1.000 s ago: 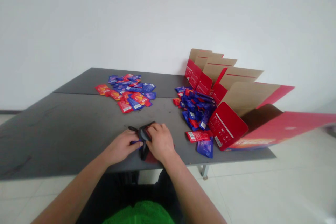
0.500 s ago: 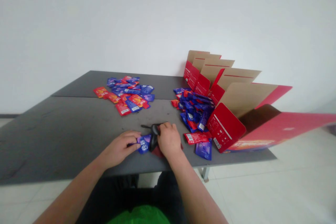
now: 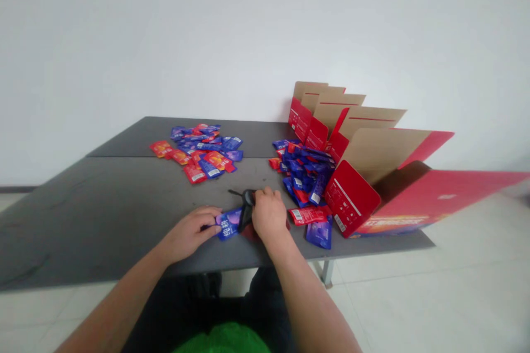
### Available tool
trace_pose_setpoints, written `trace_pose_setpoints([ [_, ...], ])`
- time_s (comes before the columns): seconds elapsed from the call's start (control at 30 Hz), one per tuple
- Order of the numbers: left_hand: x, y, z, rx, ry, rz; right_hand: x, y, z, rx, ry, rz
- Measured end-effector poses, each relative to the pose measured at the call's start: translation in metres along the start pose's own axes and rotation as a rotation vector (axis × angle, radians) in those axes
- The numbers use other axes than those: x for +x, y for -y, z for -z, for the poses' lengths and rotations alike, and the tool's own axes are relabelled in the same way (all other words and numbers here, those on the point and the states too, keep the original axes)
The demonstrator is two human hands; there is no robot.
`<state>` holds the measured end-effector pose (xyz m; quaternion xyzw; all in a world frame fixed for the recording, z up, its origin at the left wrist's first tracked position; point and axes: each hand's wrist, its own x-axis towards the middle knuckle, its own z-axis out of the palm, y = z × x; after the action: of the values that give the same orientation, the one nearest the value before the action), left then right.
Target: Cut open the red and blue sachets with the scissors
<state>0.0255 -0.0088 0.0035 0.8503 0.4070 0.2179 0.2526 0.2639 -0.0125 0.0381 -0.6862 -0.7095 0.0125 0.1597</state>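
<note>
My left hand [image 3: 194,230] pinches the left end of a blue sachet [image 3: 229,224] lying on the dark grey table [image 3: 103,204] near its front edge. My right hand [image 3: 269,215] is closed round a black band or strap [image 3: 247,205] that crosses the sachet's right end. A bit of red shows under my right hand. What exactly the black thing is, I cannot make out.
A heap of blue and red sachets [image 3: 304,174] lies right of my hands, against a row of open red cardboard boxes [image 3: 364,176]. Another spread of sachets [image 3: 202,149] lies farther back at the centre-left. A white wall stands behind.
The blue sachet has come into sight between my hands. My right hand has slid right and away with the black band, while my left hand stays at the sachet's left end.
</note>
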Motion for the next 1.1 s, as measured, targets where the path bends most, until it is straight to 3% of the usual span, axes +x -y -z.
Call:
trace_pose_setpoints([
  [0.1, -0.001, 0.002, -0.001, 0.011, -0.006, 0.017, -0.010, 0.018, 0.005, 0.069, -0.052, 0.191],
  [0.2, -0.001, 0.002, -0.001, 0.029, -0.019, 0.030, -0.023, 0.026, -0.003, 0.103, 0.026, 0.369],
  [0.3, -0.001, 0.000, -0.001, 0.020, 0.000, 0.034, -0.019, 0.011, -0.007, 0.060, 0.071, 0.219],
  [0.37, 0.000, -0.002, 0.000, 0.006, 0.017, 0.043, -0.009, 0.000, -0.001, -0.006, 0.088, 0.045],
  [0.43, 0.000, -0.003, 0.000, 0.007, 0.014, 0.054, -0.003, -0.002, 0.009, -0.046, 0.076, -0.040],
  [0.5, 0.000, -0.003, 0.000, 0.020, 0.012, 0.058, -0.005, 0.006, 0.015, -0.015, 0.004, 0.010],
  [0.57, 0.000, -0.003, 0.000, 0.037, 0.006, 0.064, -0.013, 0.018, 0.012, 0.049, -0.050, 0.154],
  [0.67, -0.001, -0.002, -0.001, 0.057, 0.000, 0.086, -0.022, 0.021, -0.001, 0.092, 0.011, 0.295],
  [0.83, -0.001, 0.000, -0.001, 0.017, -0.002, 0.063, -0.009, -0.005, 0.001, -0.017, 0.075, -0.032],
  [0.9, 0.000, 0.001, -0.002, 0.022, -0.012, 0.067, -0.007, -0.002, 0.010, -0.013, 0.034, -0.036],
  [1.0, 0.000, 0.000, -0.001, 0.030, -0.002, 0.056, -0.017, 0.022, 0.014, 0.075, -0.050, 0.151],
  [1.1, 0.001, -0.001, -0.001, 0.040, 0.003, 0.049, -0.026, 0.039, 0.003, 0.109, 0.005, 0.315],
])
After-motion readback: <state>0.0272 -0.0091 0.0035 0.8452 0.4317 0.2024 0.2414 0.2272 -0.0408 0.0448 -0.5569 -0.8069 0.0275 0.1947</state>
